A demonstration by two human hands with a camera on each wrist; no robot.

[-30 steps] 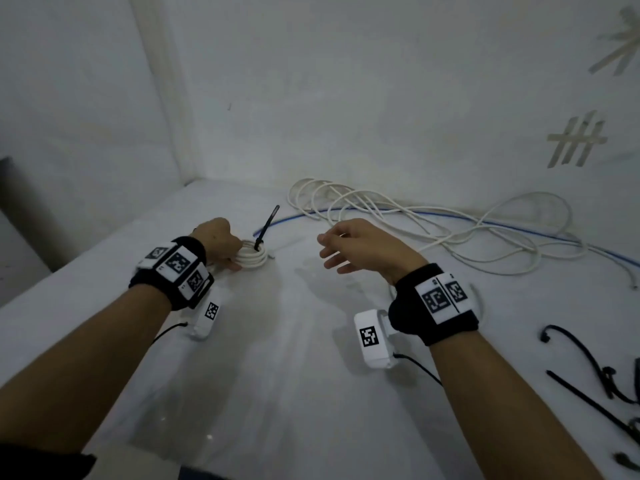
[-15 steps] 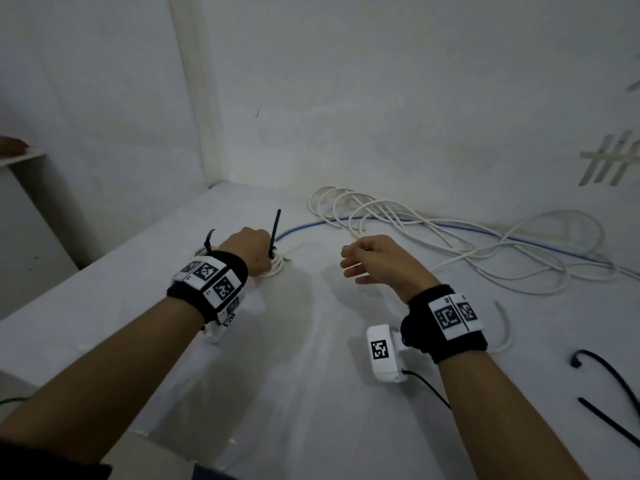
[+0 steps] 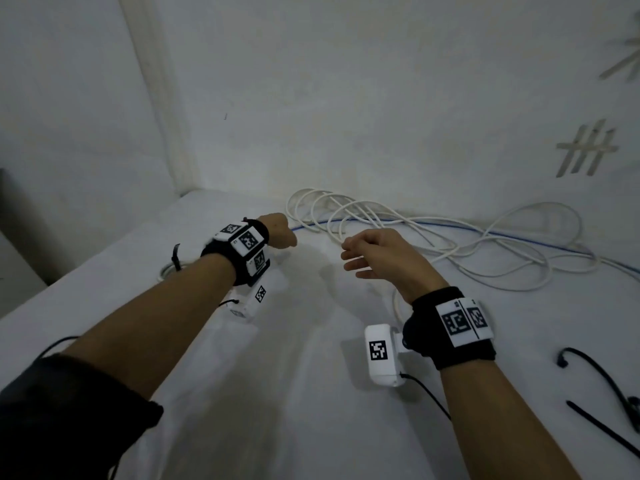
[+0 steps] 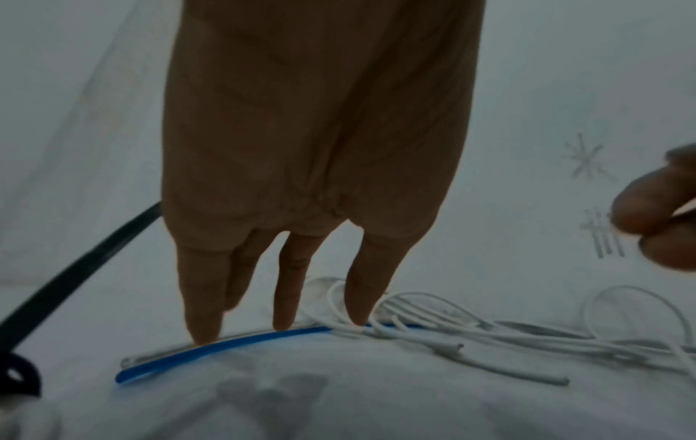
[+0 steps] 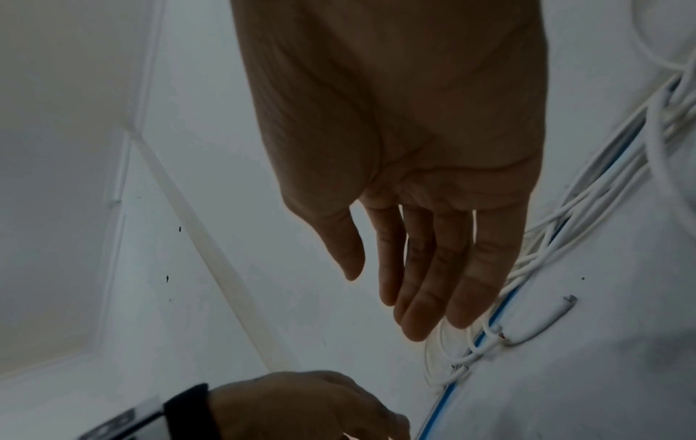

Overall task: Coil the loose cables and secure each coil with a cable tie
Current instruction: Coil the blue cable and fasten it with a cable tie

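Observation:
A small white coil [image 3: 165, 271] with a black tie [image 3: 176, 257] around it lies on the white table beside my left forearm, partly hidden by it. My left hand [image 3: 282, 233] reaches past it, and its straight fingertips [image 4: 203, 330] touch the blue cable [image 4: 226, 345] near its free end. The same black tie [image 4: 75, 282] shows at the left edge of the left wrist view. A loose tangle of white cable [image 3: 381, 223] lies along the back wall with the blue cable [image 3: 467, 227] running through it. My right hand [image 3: 349, 261] hovers open and empty just in front of the tangle.
Spare black cable ties [image 3: 602, 379] lie at the right edge of the table. White walls close the table [image 3: 277, 393] off at the back and left, meeting in a corner [image 3: 183, 188]. A loose white cable end [image 5: 565, 303] lies by the blue cable [image 5: 489, 321].
My left hand has let go of the tied white coil and moved forward and right to the blue cable's end. The right hand has stayed about where it was.

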